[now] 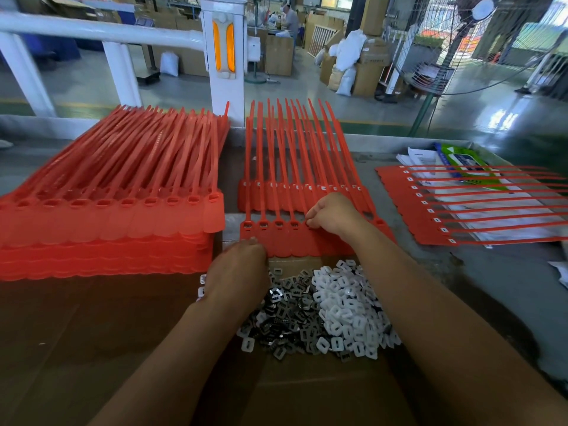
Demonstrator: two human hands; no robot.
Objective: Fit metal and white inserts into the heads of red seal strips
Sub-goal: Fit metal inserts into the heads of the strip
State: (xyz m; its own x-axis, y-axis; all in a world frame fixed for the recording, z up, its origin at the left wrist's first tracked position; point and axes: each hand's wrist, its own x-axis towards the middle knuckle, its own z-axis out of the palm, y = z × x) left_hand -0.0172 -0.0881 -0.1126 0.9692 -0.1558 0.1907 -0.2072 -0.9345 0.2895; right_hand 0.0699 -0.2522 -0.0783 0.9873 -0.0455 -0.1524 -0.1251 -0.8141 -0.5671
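Well left of the working sheet [310, 242] of red seal strips: a tall stack of sheets [110, 216], head sockets seemingly bare, so judged untouched and the bulk of the remaining work. At the working sheet's near-left corner, the left hand [239, 269], fingers curled down over the red edge; cannot tell whether grasping the sheet, merely pressing it flat, or hiding an insert underneath. Along the working sheet's row of heads, counting from its left end: four heads [263, 224] already showing dark toothed metal in their sockets. Next along, at the fifth head, the right hand [332, 216], thumb and fingertips pinched onto the sheet right at the socket, probably seating a metal piece, though nothing legible between the fingers. Further toward the working sheet's right end, heads mostly hidden under the wrist, one visible at the far end and apparently hollow; roughly half the row judged lacking metal, and no white pieces seen on this sheet yet. Just behind the working sheet, more sheets [301, 192] with white in the heads, judged finished. Just in front of the working sheet, on cardboard [92, 333], a heap of metal inserts [285, 312] and, touching it on the right, a heap of white inserts [347, 302], both plentiful. Well right of the working sheet, a single sheet [412, 210] turned sideways over papers, every head capped white, likewise done
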